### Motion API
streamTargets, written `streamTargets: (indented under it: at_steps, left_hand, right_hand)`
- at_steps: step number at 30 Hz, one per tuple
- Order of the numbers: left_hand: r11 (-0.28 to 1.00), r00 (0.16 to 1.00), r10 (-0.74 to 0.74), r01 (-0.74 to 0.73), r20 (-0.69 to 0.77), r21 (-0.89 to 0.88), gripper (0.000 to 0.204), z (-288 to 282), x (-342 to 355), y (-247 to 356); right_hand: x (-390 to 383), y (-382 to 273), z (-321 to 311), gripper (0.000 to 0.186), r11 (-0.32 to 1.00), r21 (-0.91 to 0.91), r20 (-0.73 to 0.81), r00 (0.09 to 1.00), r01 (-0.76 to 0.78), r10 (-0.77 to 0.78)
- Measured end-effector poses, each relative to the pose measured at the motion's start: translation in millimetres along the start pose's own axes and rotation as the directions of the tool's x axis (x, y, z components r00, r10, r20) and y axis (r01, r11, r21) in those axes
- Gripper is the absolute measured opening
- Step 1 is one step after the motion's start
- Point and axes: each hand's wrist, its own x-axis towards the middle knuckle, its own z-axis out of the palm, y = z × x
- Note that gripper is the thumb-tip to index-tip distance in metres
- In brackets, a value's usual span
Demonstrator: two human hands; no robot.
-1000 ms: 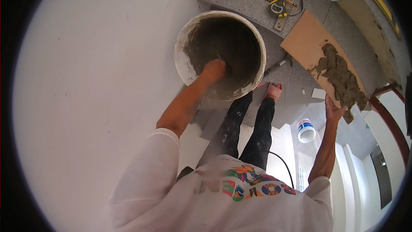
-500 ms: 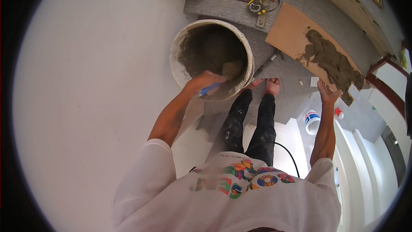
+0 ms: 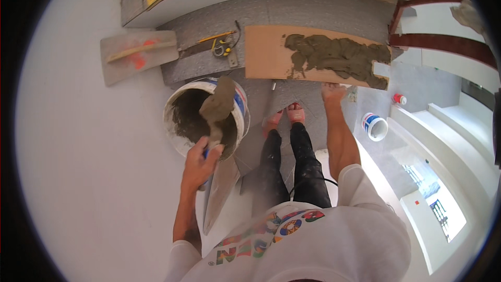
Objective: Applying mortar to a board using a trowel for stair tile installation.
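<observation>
I've raised the trowel (image 3: 214, 133) from inside the bucket (image 3: 241, 108), 10 o'clock; mortar (image 3: 219, 100) on it. Left hand (image 3: 200, 167) clenches its handle (image 3: 205, 153); right hand (image 3: 333, 93) at near edge of tan board (image 3: 263, 52), 1 o'clock, grip unclear.

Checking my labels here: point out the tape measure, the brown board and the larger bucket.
Tape measure (image 3: 221, 49), head view: middle of case.
Brown board (image 3: 265, 54), head view: bare left end.
Larger bucket (image 3: 178, 138), head view: stained inner wall.
</observation>
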Motion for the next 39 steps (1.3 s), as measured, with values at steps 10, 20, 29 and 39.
streamTargets:
  at_steps: [10,20,29,39]
  left_hand:
    - [0.426,0.831,0.546,-0.388,0.109,0.818,0.039,174.0,219.7,-3.1]
    - [0.284,0.82,0.51,-0.445,0.259,0.849,0.044,166.5,153.6,19.3]
    - [-0.012,0.864,0.361,-0.372,0.351,0.928,0.039,229.5,200.4,91.7]
    - [-0.038,0.847,0.416,-0.346,0.33,0.937,0.043,143.5,176.3,43.3]
  right_hand:
    - [0.6,3.9,-14.1,0.04,0.961,-0.271,0.036,0.997,-0.06,0.072]
    - [1.9,-34.2,-39.4,0.053,0.931,-0.35,0.128,0.978,-0.108,0.162]
    - [0.8,-31.2,-21.4,0.053,0.944,-0.265,-0.015,0.979,-0.198,0.201]
    - [23.4,-41.4,-22.7,0.05,0.926,-0.309,-0.082,0.976,-0.216,0.2]
